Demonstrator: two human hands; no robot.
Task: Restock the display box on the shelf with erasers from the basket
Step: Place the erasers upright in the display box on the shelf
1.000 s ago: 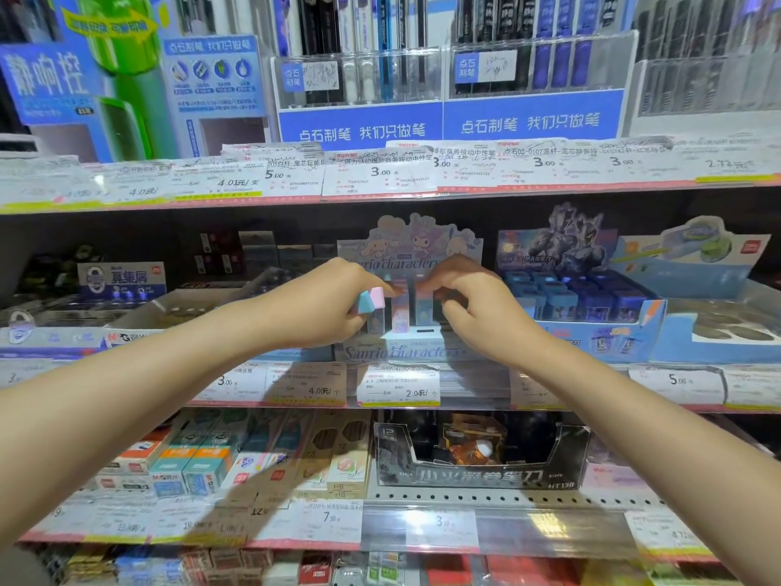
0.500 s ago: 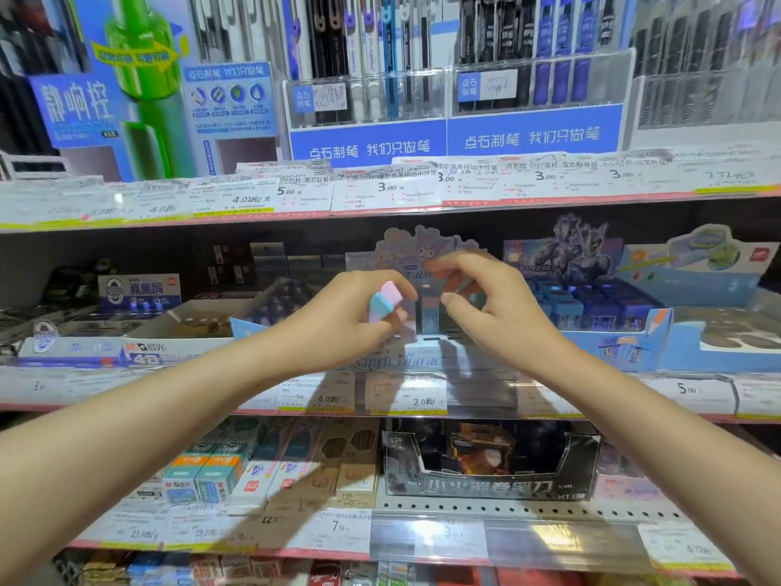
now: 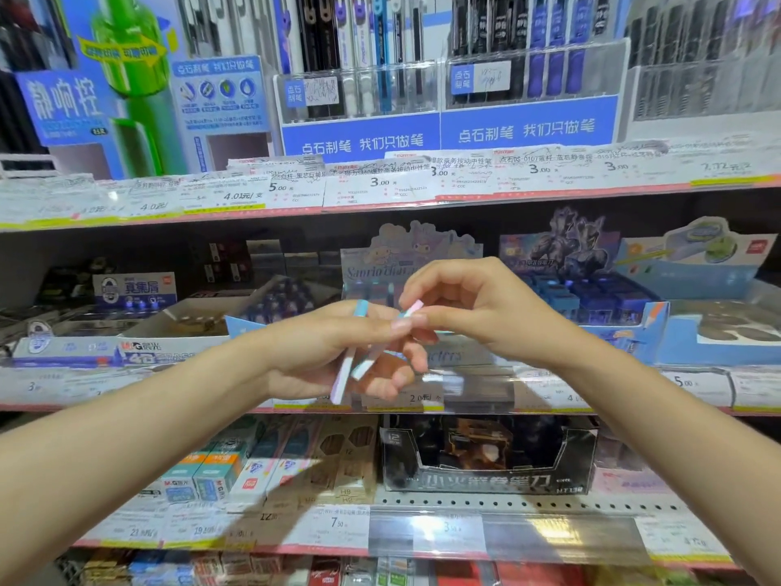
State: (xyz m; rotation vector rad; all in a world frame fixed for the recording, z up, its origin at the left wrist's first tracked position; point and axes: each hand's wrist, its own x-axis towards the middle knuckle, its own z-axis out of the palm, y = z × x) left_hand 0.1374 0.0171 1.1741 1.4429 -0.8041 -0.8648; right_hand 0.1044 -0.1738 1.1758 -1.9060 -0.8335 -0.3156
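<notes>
The pastel cartoon-character display box point(image 3: 422, 255) stands on the middle shelf, straight behind my hands. My left hand point(image 3: 334, 353) grips a few thin pink, white and blue erasers point(image 3: 348, 365), fanned out across its fingers. My right hand point(image 3: 469, 306) pinches the upper end of one pink and blue eraser point(image 3: 410, 309) at my left fingertips. Both hands hover in front of the box, a little below its header card. The basket is out of sight.
A blue sharpener display box point(image 3: 591, 298) stands right of the character box, a white open carton point(image 3: 186, 323) to its left. Price-tag rails point(image 3: 380, 188) edge each shelf. Pen racks point(image 3: 443, 78) fill the top shelf; a dark display box point(image 3: 486, 458) sits below.
Both hands have drawn back from the display box toward me and lower. My left hand has turned palm up, showing the fanned erasers. My right hand now pinches one of them.
</notes>
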